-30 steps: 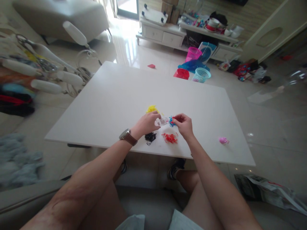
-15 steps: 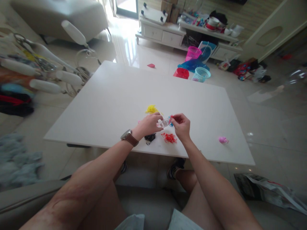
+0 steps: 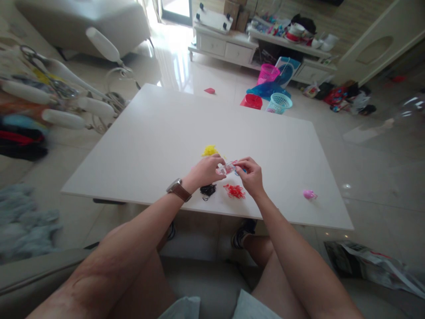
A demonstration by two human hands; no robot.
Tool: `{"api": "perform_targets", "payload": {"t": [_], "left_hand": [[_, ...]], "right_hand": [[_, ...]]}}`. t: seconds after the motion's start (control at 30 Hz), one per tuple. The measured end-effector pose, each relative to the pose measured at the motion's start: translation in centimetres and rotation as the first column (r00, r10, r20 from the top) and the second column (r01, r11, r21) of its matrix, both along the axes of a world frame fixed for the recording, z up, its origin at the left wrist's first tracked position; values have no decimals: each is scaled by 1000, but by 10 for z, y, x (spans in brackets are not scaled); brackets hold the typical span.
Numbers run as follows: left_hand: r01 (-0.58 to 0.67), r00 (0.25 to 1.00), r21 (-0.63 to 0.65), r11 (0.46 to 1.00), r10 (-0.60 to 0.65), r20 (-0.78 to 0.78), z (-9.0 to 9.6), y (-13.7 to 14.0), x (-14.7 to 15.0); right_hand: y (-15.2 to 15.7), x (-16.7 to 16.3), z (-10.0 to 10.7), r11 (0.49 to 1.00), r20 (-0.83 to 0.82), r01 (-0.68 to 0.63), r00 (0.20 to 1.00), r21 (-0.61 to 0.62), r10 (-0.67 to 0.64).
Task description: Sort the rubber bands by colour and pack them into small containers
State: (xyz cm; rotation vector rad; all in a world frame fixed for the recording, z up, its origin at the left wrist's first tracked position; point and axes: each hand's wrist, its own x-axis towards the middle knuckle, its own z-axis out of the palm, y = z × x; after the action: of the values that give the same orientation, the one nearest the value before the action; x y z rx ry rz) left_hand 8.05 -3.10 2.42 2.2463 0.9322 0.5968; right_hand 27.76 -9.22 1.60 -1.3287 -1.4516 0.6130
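My left hand (image 3: 208, 170) is closed around a small clear plastic container (image 3: 226, 169), held tilted above the white table. Reddish bits show through its wall. My right hand (image 3: 250, 175) pinches at the container's right end, where a few red rubber bands (image 3: 235, 162) stick out at the opening; the fingertips partly hide them. On the table around my hands lie small piles of yellow rubber bands (image 3: 210, 150), black rubber bands (image 3: 208, 190) and red rubber bands (image 3: 234, 191). A few blue rubber bands (image 3: 241, 171) show behind my right fingers.
A small pink object (image 3: 309, 194) lies on the right part of the white table (image 3: 159, 128). Beyond the far edge, a red stool or bucket (image 3: 251, 101), a light blue basket (image 3: 279, 103) and a pink basket (image 3: 268, 73) stand on the floor.
My right fingers have brought the red rubber bands to the container's opening, and red now shows inside it. My left hand keeps its hold with barely any movement.
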Motion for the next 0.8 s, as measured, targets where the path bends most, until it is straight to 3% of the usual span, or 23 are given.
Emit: {"api": "perform_targets", "payload": {"t": [0.4,0.53,0.63,0.73,0.8], "left_hand": [[14,999,-12,1000,-14,-29,-3,0,1],[-43,999,-62,997,45,29,-2,4,0],[-240,961,-184,953,261,94,1,10,-4],[-395,887,-330,858,450,107,8,16,-8],[-428,863,-369,825,495,106,12,18,-10]], "right_hand": [[-1,-2,6,997,-27,-29,999,71,31],[-1,1,8,992,62,93,993,85,-98],[2,7,-5,991,194,126,974,-43,-115],[3,9,-29,961,368,40,928,-274,66],[2,6,-45,931,436,29,888,-364,143]]}}
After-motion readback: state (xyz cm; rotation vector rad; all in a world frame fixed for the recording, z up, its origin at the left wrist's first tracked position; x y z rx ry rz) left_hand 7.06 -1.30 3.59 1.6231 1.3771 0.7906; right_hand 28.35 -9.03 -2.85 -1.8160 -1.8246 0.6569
